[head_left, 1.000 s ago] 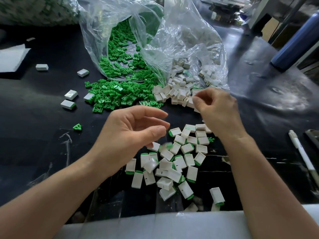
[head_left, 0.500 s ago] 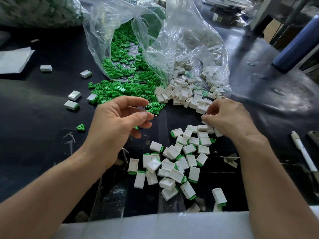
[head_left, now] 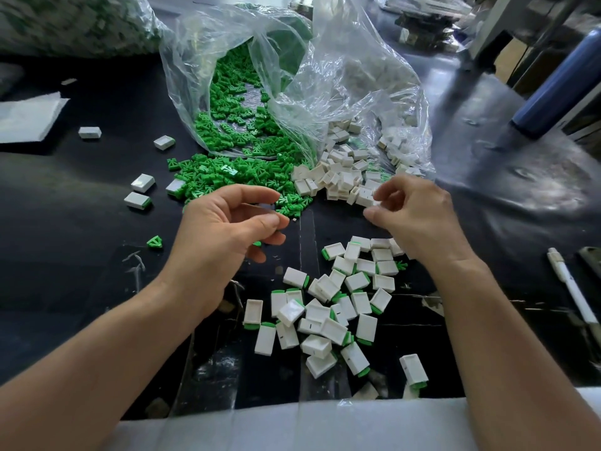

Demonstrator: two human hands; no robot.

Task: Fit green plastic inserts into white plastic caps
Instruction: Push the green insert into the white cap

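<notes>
Left hand (head_left: 227,229) is loosely curled and empty, hovering just in front of the clear bags (head_left: 341,76), where the green inserts (head_left: 227,170) spill out. The nearest inserts lie just past its fingertips. Right hand (head_left: 413,216) has its fingertips in the white caps (head_left: 338,180) spilling alongside; can't tell if it's pinching one yet. Likely split: left takes the insert, right takes the cap.

2 hands (head_left: 224,229) (head_left: 419,216), 2 open bags (head_left: 195,63) (head_left: 364,79), 1 pen (head_left: 572,288) (inserts (head_left: 234,172), caps (head_left: 338,183): 100s)
</notes>
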